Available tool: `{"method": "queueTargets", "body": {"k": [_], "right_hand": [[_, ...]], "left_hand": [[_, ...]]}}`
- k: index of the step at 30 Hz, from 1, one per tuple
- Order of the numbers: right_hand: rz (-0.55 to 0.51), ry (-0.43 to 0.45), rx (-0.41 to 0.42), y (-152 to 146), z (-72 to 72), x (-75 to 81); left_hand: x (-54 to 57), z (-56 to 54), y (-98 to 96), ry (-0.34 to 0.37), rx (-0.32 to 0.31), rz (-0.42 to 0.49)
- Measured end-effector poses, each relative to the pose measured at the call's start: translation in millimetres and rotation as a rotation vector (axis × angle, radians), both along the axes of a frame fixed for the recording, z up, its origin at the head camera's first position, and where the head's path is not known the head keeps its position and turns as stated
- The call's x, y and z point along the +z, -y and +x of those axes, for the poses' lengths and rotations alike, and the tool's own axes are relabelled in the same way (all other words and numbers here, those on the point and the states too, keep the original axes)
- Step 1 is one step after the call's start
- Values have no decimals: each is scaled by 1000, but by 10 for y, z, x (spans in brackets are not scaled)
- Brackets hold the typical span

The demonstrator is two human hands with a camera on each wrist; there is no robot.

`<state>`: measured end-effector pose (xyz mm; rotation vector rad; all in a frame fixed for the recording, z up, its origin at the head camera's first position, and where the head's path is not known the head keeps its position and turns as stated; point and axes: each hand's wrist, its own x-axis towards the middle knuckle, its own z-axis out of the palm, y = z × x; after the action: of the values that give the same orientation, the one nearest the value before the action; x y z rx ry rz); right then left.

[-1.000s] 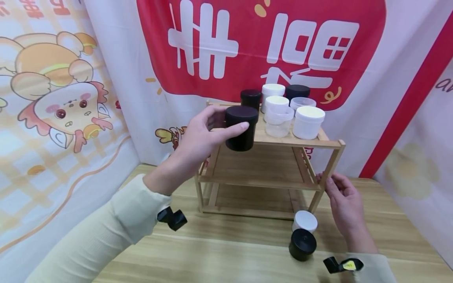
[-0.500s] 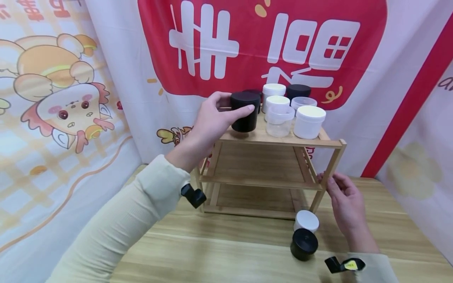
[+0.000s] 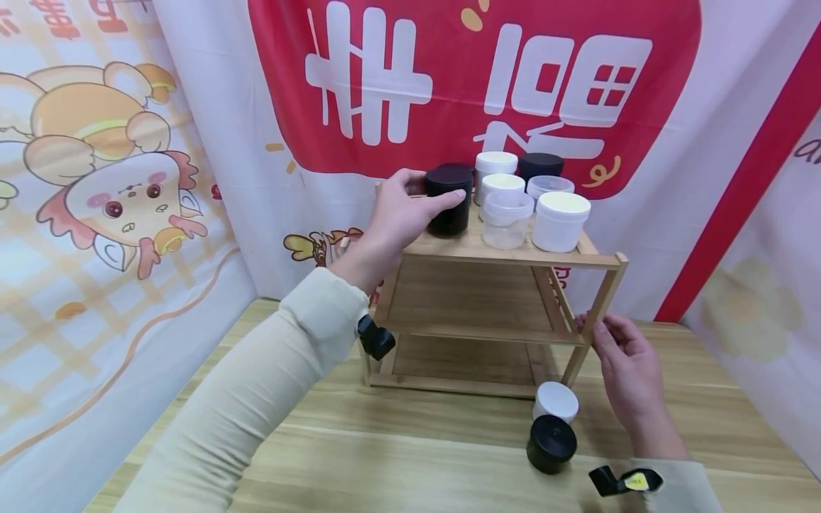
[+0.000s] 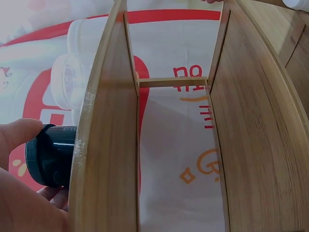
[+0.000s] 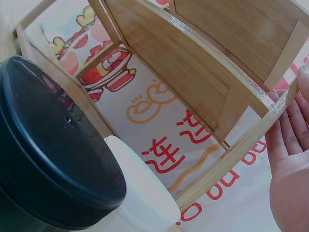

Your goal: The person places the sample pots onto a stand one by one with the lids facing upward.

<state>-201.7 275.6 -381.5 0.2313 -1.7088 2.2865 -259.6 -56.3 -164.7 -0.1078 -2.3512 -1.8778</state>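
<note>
My left hand (image 3: 405,214) grips a black lidded jar (image 3: 451,222) by its sides, thumb in front, at the front left of a wooden rack's top shelf (image 3: 462,246). In the left wrist view that black jar (image 4: 54,152) has its base right at the shelf's surface. Another black jar is almost wholly hidden behind it. To its right stand a clear tub (image 3: 504,231), a white jar (image 3: 561,224) and several more containers. My right hand (image 3: 631,374) holds the rack's right front post (image 3: 599,306), its fingers around the wood in the right wrist view.
On the table (image 3: 410,456), by the rack's right front foot, sit a white jar (image 3: 555,400) and a low black jar (image 3: 551,445). Two lower shelves (image 3: 481,296) show bare boards. A printed cloth (image 3: 276,235) hangs close behind the rack.
My left hand has carried the black jar back and up from in front of the rack, then lowered it to the top shelf. The right hand stays on the post.
</note>
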Motion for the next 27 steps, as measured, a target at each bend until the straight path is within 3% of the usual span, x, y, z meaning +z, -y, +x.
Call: {"method": "queueTargets", "body": {"k": [27], "right_hand": [[-13,-24,14,-20,12,-4]], "left_hand": [[21,-145,-159,73,79,-26]]}}
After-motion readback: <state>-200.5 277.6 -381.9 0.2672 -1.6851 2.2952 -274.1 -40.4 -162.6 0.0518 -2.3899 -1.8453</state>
